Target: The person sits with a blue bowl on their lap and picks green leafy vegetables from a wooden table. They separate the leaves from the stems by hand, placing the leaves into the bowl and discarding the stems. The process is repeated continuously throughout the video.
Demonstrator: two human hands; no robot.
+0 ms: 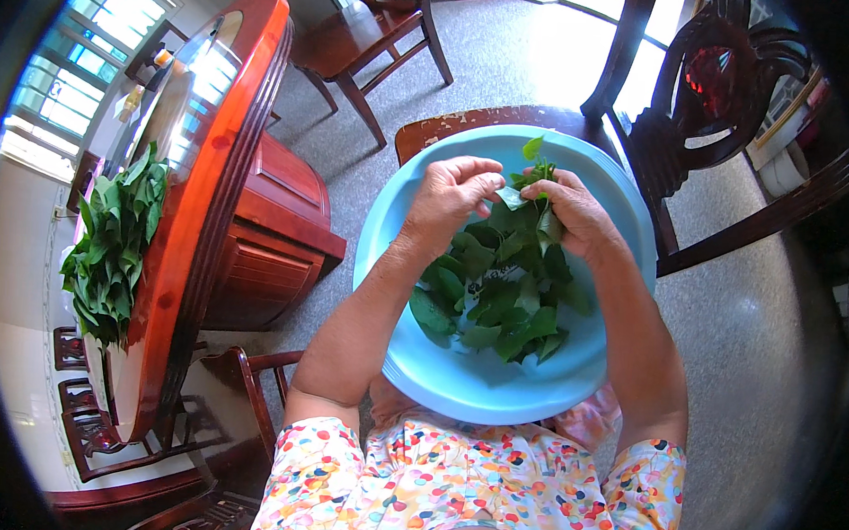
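A light blue plastic basin (461, 391) stands in front of me, with loose green leaves (528, 326) lying on its bottom. My right hand (573, 207) grips a small bunch of leafy green stems (541, 172) over the far part of the basin. Close beside it on the left is my left hand (456, 195), its thumb and forefinger at the edge of a pale leaf (513, 198); whether they pinch it cannot be told. Some leaves of the bunch hang below my right hand.
On the round red wooden table (182, 283) at left lies a heap of leafy greens (116, 244). A worn wooden chair seat (430, 130) is under the basin's far side, its carved back (709, 85) at right. Another wooden chair (356, 42) stands farther off.
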